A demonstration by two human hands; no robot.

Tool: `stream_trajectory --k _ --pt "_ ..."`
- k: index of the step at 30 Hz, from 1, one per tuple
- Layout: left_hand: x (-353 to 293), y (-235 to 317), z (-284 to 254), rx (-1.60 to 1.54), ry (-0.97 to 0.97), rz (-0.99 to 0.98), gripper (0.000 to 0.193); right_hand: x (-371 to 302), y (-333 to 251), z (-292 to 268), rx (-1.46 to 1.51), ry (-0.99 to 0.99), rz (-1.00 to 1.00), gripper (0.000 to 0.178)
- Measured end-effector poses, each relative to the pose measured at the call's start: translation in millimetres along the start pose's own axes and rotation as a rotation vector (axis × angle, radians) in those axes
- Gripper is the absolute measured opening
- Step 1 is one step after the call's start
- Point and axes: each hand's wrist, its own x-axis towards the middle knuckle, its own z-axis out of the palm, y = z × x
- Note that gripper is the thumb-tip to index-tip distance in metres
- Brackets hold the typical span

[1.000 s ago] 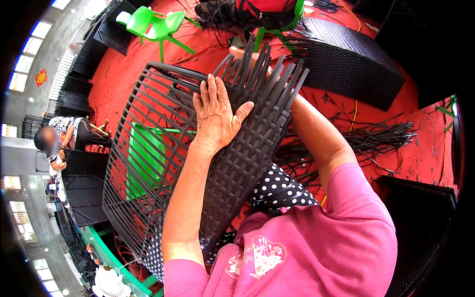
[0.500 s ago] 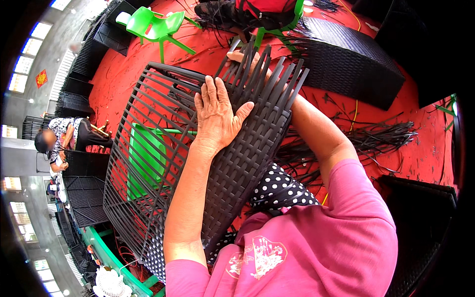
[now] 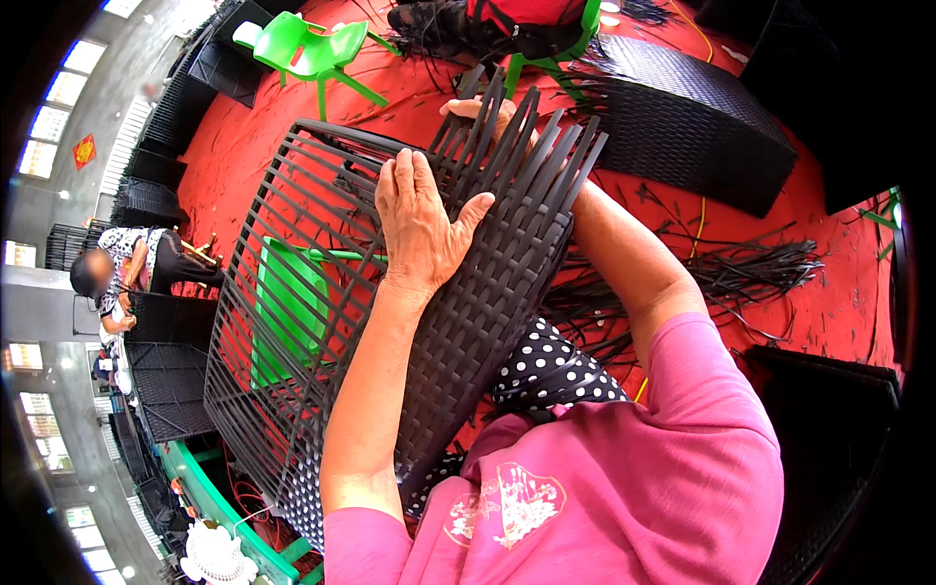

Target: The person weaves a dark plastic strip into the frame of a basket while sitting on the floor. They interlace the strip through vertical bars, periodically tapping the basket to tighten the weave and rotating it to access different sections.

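A dark rattan-style frame lies tilted across my lap. Its right side is closely woven with flat black strips, while its left side is a grid of spaced dark strips. My left hand rests flat on the border between weave and grid, thumb spread out. At the top, loose strip ends fan upward past the weave. My right hand reaches behind these ends from the far side. Its fingertips show left of the strips; the rest is partly covered, so any grip is unclear.
A green chair stands at the far left on the red floor covering. Another woven black piece lies far right, above a heap of loose strips. A person sits at left. A white fan is at lower left.
My left hand has shifted slightly left and its fingers have drawn closer together. Behind the strip ends, my right hand has moved a little to the left. The frame has barely tilted.
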Motion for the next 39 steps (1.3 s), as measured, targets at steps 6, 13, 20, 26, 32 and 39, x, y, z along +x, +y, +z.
stream_trajectory --k 6,13,20,26,32,39 --pt "4.0 -20.8 8.5 -0.192 0.17 -0.176 0.036 -1.5 -7.1 -6.0 -0.144 -0.139 0.164 0.03" --pt "5.9 -58.6 4.1 -0.325 0.083 -0.327 0.012 3.7 -7.6 4.3 -0.145 -0.141 0.257 0.032" --pt "10.4 -51.8 5.1 -0.213 0.067 -0.34 0.012 0.3 -13.0 12.6 0.337 -0.073 0.768 0.034" --pt "10.2 -54.5 -5.8 -0.272 -0.115 -0.258 0.017 1.6 -11.5 7.4 0.698 -0.031 1.051 0.037" --pt "-9.0 -35.7 -20.7 -0.097 -0.148 -0.103 0.022 0.5 -32.0 6.9 1.06 0.024 1.153 0.048" --pt "-119.8 -122.0 -161.0 -0.225 0.245 -0.457 0.019 -84.5 50.7 -95.0 -0.429 -0.397 0.746 0.041"
